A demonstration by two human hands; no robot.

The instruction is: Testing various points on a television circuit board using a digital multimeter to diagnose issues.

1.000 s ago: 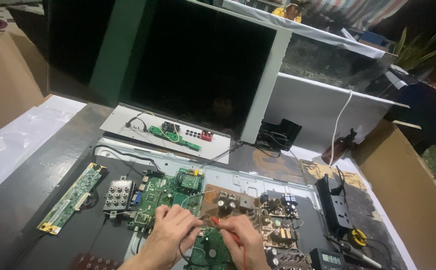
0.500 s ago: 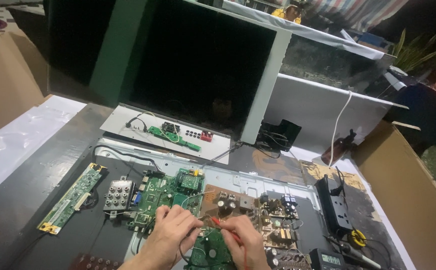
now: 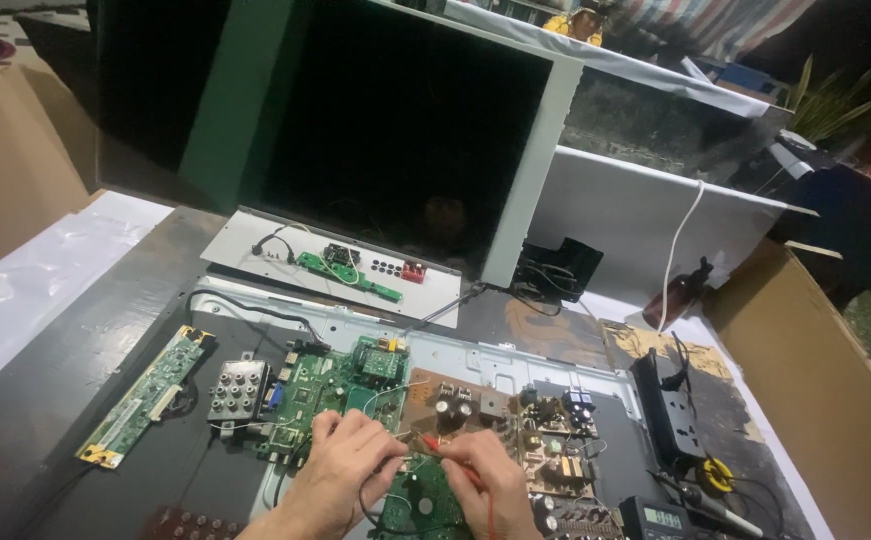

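Here, both hands sit low at the frame's bottom edge, fingertips drawn together over a small green circuit board (image 3: 421, 500). The left hand (image 3: 341, 472) is curled, its fingers bunched and pinching a thin probe tip down at the board's upper edge; a dark lead loops below the wrist. The right hand (image 3: 491, 487) pinches a red probe (image 3: 443, 450) between thumb and forefinger, tip angled toward the left hand's fingertips, nearly touching them.

Materials: the small board is glossy green with a round dark part at its middle. Just beyond the hands lie a larger green main board (image 3: 341, 385) with a square metal shield, and a brown power board (image 3: 501, 425) studded with cylindrical capacitors and blocky components. All rest on a pale sheet-metal chassis (image 3: 516, 365) with punched holes. A long narrow green strip board (image 3: 146, 395) lies well left on the dark table (image 3: 46, 420).

Versus the earlier frames: hands, probes and boards hold the same places; no visible shift.

Further out: a black power strip (image 3: 668, 410) at right, a multimeter (image 3: 656, 520) with a grey display at the bottom edge, a large dark screen panel (image 3: 396, 130) standing upright behind, a brown cardboard box (image 3: 816, 400) flap at far right; its contents are not visible.
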